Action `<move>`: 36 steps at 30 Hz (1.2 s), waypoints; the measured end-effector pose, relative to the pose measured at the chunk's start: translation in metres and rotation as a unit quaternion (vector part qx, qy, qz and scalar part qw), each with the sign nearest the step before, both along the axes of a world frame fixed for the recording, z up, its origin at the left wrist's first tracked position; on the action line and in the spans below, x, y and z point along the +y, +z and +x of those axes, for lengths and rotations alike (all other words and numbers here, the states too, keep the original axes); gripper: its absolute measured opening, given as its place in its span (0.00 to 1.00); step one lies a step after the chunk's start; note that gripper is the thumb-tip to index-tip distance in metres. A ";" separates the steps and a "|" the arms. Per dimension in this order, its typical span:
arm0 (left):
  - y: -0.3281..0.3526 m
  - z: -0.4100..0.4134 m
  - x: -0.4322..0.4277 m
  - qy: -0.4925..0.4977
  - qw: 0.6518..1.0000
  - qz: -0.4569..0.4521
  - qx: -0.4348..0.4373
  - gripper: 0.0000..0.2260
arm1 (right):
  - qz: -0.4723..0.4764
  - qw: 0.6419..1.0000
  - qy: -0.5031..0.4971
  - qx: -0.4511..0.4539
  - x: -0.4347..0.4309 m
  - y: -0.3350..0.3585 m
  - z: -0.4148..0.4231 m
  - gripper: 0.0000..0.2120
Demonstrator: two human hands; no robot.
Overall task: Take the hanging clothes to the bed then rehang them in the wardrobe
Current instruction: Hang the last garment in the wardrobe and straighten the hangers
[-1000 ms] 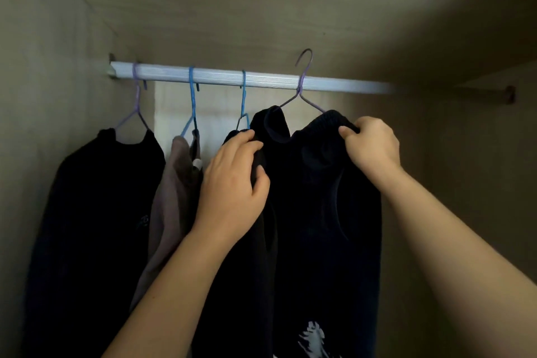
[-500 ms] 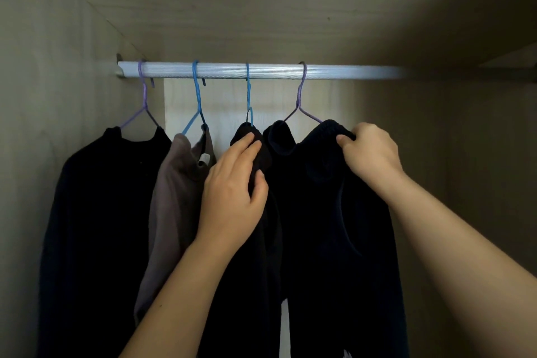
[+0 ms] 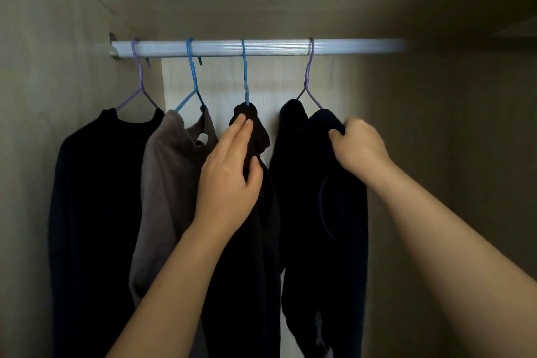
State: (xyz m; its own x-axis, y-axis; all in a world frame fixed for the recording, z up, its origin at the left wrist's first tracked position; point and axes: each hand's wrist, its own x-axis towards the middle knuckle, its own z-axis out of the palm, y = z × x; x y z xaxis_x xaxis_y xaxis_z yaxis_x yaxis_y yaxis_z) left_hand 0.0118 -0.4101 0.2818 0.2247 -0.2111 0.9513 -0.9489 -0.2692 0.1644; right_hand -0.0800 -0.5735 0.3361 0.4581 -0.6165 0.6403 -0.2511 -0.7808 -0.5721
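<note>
We record four garments hanging from the wardrobe rail (image 3: 273,48), with both hands raised to them.

The left hand (image 3: 229,177) is on the black garment (image 3: 247,256). Its fingers (image 3: 242,128) lie nearly straight along the bunched collar, tips just below the neck of the blue hanger (image 3: 245,78), while the thumb presses the cloth from the near side. We read this as a pinch of the fabric between thumb and fingers.

The right hand (image 3: 360,145) grips the navy garment (image 3: 319,197) at its shoulder. The fingers are curled over the top edge of the cloth, closed on it. The purple hanger (image 3: 309,78) carrying this garment is hooked over the rail, above and to the left of those fingers. A pale print shows at the garment's lower edge; we cannot make out what it is.

A narrow gap of pale back panel (image 3: 273,90) separates the two held garments, between the two sets of fingers.

To the left of the left fingers, touching the black garment, hangs a grey-brown top (image 3: 168,189) on a second blue hanger (image 3: 192,81), with a white label at its neck. Further left again hangs a black top (image 3: 96,212) on a second purple hanger (image 3: 139,84), close to the wardrobe's side wall (image 3: 43,96).

All four hooks sit on the rail.
</note>
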 end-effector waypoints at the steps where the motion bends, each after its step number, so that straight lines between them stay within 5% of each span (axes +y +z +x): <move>1: -0.001 -0.002 0.001 0.000 1.000 0.005 0.003 0.25 | 0.004 1.000 0.007 -0.006 -0.001 -0.003 -0.002 0.13; 14: 0.006 -0.015 0.031 -0.002 0.996 0.082 0.038 0.25 | -0.031 0.993 -0.089 -0.069 0.010 0.001 -0.031 0.13; 22: 0.000 -0.018 0.038 -0.024 0.994 0.095 0.053 0.27 | 0.005 0.997 -0.073 -0.003 0.004 -0.013 -0.037 0.15; 26: -0.004 -0.026 0.056 0.022 0.997 0.079 0.007 0.24 | -0.147 0.970 -0.193 0.001 0.025 -0.027 -0.043 0.18; 28: -0.002 -0.033 0.069 0.055 0.995 0.038 -0.067 0.21 | -0.183 0.972 -0.138 -0.055 0.050 -0.026 -0.041 0.17; 32: 0.006 -0.037 0.095 0.120 0.978 0.013 -0.169 0.17 | -0.019 0.988 0.140 -0.061 0.108 -0.011 -0.025 0.18; 36: 0.004 -0.027 0.112 0.169 0.971 0.038 -0.165 0.16 | -0.020 0.993 0.117 -0.015 0.134 -0.007 0.000 0.24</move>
